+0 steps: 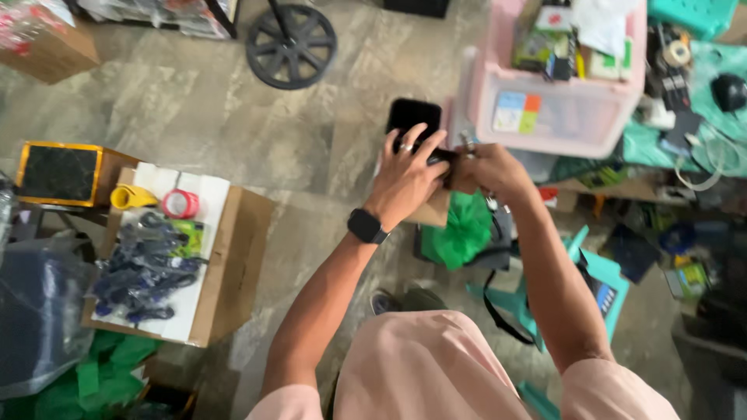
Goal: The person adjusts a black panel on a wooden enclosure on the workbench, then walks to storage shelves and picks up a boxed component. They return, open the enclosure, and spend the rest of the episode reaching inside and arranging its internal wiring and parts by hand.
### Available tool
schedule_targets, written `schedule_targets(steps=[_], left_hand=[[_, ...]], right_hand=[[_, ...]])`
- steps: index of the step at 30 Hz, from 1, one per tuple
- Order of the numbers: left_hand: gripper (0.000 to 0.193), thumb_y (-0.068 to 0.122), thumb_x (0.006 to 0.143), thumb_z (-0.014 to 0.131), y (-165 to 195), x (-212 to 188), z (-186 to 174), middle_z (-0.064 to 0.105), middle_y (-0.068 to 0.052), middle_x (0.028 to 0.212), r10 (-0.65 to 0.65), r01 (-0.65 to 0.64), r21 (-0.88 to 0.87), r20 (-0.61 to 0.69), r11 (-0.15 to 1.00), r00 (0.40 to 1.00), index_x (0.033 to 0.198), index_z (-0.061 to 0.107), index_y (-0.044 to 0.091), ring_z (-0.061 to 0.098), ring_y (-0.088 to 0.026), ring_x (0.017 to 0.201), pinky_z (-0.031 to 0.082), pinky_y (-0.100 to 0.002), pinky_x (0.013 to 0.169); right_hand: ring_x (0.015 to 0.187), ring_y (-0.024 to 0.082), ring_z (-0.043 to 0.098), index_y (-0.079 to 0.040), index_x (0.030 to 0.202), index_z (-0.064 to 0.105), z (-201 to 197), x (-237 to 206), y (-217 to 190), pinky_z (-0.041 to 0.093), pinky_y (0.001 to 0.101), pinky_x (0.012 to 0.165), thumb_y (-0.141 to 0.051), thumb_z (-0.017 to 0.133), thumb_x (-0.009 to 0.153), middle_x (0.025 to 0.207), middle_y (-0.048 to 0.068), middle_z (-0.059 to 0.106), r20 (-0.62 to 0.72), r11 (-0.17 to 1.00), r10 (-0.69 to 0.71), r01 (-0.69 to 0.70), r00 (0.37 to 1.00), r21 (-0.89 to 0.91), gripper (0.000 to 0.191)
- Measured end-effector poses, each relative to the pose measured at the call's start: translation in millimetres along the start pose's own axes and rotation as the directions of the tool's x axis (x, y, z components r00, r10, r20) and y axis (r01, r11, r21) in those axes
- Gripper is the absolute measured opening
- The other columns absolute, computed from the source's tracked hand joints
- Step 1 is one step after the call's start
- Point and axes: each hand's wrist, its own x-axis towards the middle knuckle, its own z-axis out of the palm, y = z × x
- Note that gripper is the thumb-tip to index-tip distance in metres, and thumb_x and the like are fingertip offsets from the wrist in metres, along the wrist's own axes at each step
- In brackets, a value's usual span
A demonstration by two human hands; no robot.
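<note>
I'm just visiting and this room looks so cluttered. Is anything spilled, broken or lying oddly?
Nothing looks spilled or broken. The left hand and right hand hold a black flat device above the floor. The turquoise plastic stool below seems tipped sideways, though blur makes that uncertain.

The left hand [406, 175] covers the lower part of the black flat object [414, 117], so what kind of thing it is cannot be told, and the right hand [484, 169] is blurred, with its fingers and whatever they grip hidden behind the left one. The pink plastic bin [560, 117] on the far right is cut by the top edge, and its small contents are too blurred to name. On the left, the dark blue items in clear bags [148, 268] on the cardboard box [233, 264] are too small to tell
</note>
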Motion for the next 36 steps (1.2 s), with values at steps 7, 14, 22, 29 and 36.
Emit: schedule_targets(steps=[7,14,22,29,36], left_hand=[[0.092,0.069,0.064,0.079,-125.9,-6.6,2.0,0.029,-0.019,0.161,-0.213,0.2,0.089,0.177,0.976,0.961,0.133,0.065,0.01,0.02,-0.046,0.149,0.012,-0.074,0.115],[0.113,0.071,0.06,0.081,-264.6,63.9,14.4,0.03,-0.022,0.16,-0.248,0.235,0.085,0.205,0.968,0.947,0.142,0.053,-0.001,0.019,-0.048,0.151,0.013,-0.069,0.118],[0.117,0.06,0.048,0.092,-393.3,196.1,6.2,0.038,-0.021,0.153,-0.366,0.383,0.014,0.327,0.924,0.871,0.148,0.048,0.016,0.03,-0.045,0.141,0.01,-0.071,0.113],[0.079,0.052,0.07,0.086,-508.4,331.8,51.1,0.057,-0.015,0.123,-0.146,0.151,-0.047,0.081,0.988,0.986,0.137,0.061,0.017,0.055,-0.039,0.113,0.028,-0.066,0.107],[0.067,0.047,0.067,0.087,-576.2,491.6,105.5,0.058,-0.012,0.118,0.067,-0.046,-0.15,0.14,0.988,0.988,0.125,0.069,0.019,0.053,-0.037,0.114,0.035,-0.056,0.1]], right_hand=[[0.048,0.019,0.06,-0.003,0.088,0.075,70.1,139.7,-57.9,0.049,0.0368,0.047,-0.022,0.063,0.09,0.064,0.014,0.068,0.06,0.919,-0.059,0.077,0.997,-0.386,0.023],[0.064,0.032,0.071,-0.011,0.071,0.07,91.9,315.7,-132.8,0.055,0.0436,0.056,-0.023,0.068,0.068,0.064,0.009,0.068,0.662,0.013,-0.583,0.821,0.47,-0.571,0.012],[0.063,0.026,0.073,-0.008,0.072,0.077,67.8,476.7,-241.4,0.057,0.0384,0.061,-0.019,0.067,0.074,0.063,0.009,0.07,0.605,0.272,-0.164,0.625,0.779,-0.731,0.016],[0.059,0.026,0.071,-0.009,0.079,0.077,7.4,601.1,-282.7,0.056,0.0377,0.053,-0.014,0.066,0.071,0.071,0.014,0.072,0.263,0.774,-0.062,0.213,0.963,-0.597,0.015],[0.06,0.025,0.07,-0.006,0.081,0.074,-78.1,682.1,-279.0,0.057,0.038,0.055,-0.024,0.061,0.081,0.072,0.017,0.073,0.033,0.839,-0.181,0.171,0.983,-0.517,0.022]])
